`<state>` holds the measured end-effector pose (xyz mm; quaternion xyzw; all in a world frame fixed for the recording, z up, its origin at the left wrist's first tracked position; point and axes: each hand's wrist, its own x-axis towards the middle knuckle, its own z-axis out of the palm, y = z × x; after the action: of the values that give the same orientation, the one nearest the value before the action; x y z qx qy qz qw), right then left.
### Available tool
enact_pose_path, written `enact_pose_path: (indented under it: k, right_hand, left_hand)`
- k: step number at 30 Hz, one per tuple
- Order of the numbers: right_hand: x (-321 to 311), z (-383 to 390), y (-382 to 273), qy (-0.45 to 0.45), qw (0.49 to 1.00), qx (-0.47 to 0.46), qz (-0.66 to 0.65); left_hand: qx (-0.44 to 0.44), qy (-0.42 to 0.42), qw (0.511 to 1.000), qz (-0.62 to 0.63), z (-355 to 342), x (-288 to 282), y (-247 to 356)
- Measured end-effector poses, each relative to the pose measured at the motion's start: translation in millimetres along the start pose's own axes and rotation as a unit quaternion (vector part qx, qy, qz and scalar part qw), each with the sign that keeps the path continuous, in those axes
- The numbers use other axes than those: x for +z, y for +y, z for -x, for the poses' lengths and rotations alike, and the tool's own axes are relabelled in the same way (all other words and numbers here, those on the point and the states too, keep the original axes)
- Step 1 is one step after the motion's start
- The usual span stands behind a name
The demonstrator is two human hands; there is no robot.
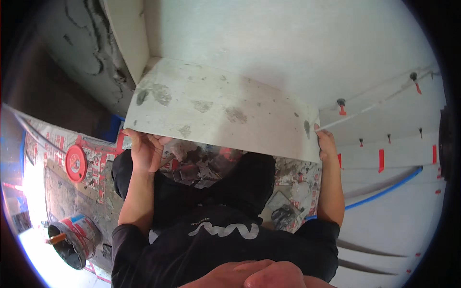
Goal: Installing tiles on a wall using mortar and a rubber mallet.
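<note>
The panel is held between two grips. The left grip clasps its near left corner, with the thumb up at the corner and the fingers curled at the near edge; their tips are partly hidden. The right grip clasps the right end, with a fingertip showing at the edge and the rest of its hold out of sight.

From both grips the panel lies inward and ahead: rightward from the left grip, leftward from the right one. Its long axis runs across from one grip to the other, and its face slopes away from them toward the wall. The far edge appears to lie along that wall; whether it touches cannot be told. Neither hand is nearer overall, as each sits at its own end. The left is closest to the near edge, while the right is on the short side. Grey smudges mark the face, with a dark spot just ahead of the left grip and another just left of the right grip.

Left of the left grip lies a red lid; farther off, behind and to the left, is a bucket. Right of the right grip, the side wall carries red tape, with a blue strip behind.
</note>
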<state>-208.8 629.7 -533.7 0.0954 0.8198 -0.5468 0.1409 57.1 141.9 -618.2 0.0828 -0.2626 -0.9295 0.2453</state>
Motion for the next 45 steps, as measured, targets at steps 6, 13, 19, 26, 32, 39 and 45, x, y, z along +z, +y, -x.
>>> enact_pose_path:
  k: [6, 13, 19, 26, 32, 39, 45]
  right_hand:
    - [-3, 20, -7, -0.007, 0.999, 0.02, -0.035]
    - [3, 9, 5, -0.001, 0.998, 0.002, -0.062]
    - [-14, 32, 38, 0.064, 0.998, -0.015, -0.019]
    - [-132, 110, 74, 0.367, 0.896, -0.194, 0.156]
    - [-236, 199, 71, 0.45, 0.847, -0.259, -0.115]
    - [-280, 255, -56, 0.498, 0.656, -0.556, 0.115]
    - [-210, 201, -89, 0.395, 0.742, -0.53, 0.114]
  left_hand:
    - [-0.001, -0.025, 0.999, -0.024, -2, -5, -5]
    - [-0.016, -0.024, 0.999, -0.038, -4, -3, -2]
    - [-0.033, -0.056, 0.994, -0.085, 37, -3, -9]
    - [-0.368, -0.006, 0.929, 0.047, 110, -12, -99]
    - [-0.475, -0.024, 0.877, 0.071, 95, 31, -181]
    - [-0.521, -0.37, 0.655, -0.403, 40, 61, -197]
    - [-0.415, -0.454, 0.504, -0.606, 50, 12, -124]
